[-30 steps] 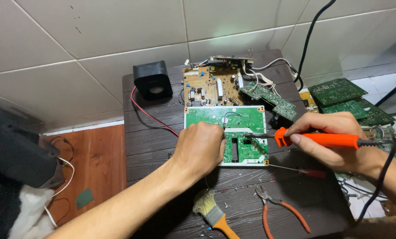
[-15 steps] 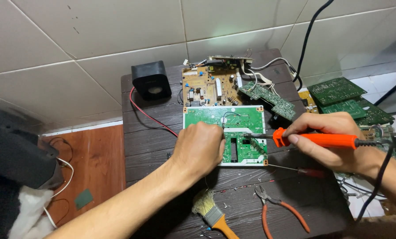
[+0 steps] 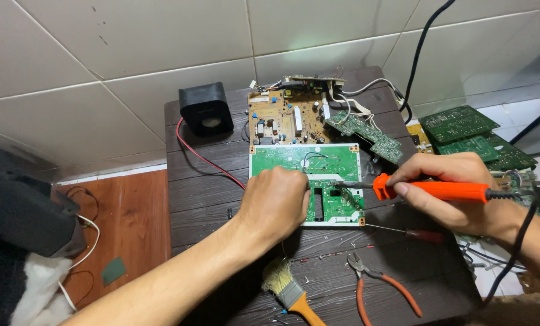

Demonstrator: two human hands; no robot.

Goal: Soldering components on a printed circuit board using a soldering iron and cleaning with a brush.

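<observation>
A green circuit board (image 3: 330,162) lies flat in the middle of a small dark wooden table (image 3: 200,199). My left hand (image 3: 274,202) rests on the board's left half with fingers curled; what they pinch is hidden. My right hand (image 3: 457,193) grips an orange-handled soldering iron (image 3: 433,190) whose metal tip reaches left and touches the board next to my left fingertips. The iron's black cord runs off to the right.
A tan circuit board (image 3: 285,121) and a smaller green board (image 3: 366,133) lie behind. A black speaker (image 3: 205,108) with a red wire stands at back left. Brush (image 3: 285,290), orange-handled pliers (image 3: 381,287) and a red screwdriver (image 3: 412,232) lie near. More green boards (image 3: 469,136) are stacked right.
Both hands stay on the green board. The soldering iron's tip has shifted slightly left, closer to my left fingertips.
</observation>
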